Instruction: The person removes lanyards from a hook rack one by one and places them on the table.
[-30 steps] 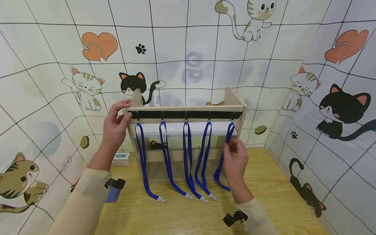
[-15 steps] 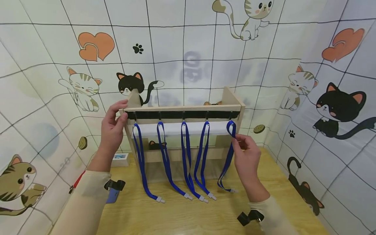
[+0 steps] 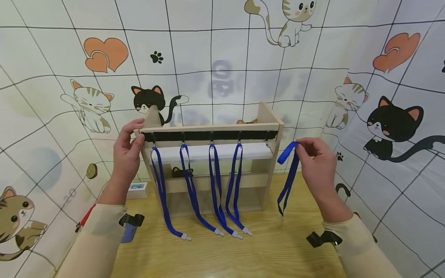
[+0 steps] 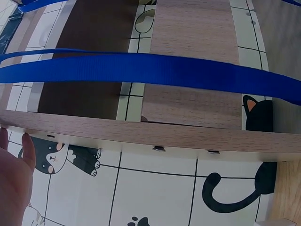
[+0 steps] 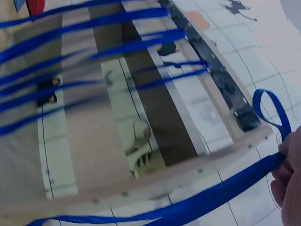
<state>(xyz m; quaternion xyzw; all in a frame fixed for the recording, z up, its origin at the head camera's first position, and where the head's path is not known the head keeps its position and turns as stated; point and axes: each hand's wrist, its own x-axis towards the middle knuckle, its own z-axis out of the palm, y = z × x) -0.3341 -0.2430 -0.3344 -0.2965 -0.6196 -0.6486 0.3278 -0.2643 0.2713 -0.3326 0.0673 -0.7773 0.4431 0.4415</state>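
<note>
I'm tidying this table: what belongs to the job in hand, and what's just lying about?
In the job:
rack, left hand on it
four lanyards hanging from its hooks
blue lanyard in the right hand

Likely just lying about:
white box
blue item and red item, partly hidden

Gridded white walls (image 3: 194,50) with printed cartoon cats (image 3: 399,119) and orange hearts (image 3: 116,52) rise behind a wood-grain tabletop (image 3: 215,258).

Soft, even brightness across the head view, stretching towards its edges; left wrist view dimmer, foreground blue lanyard (image 4: 160,70) crisp; and right wrist's bluish, hanging lanyards (image 5: 94,22) smeared by blur!
</note>
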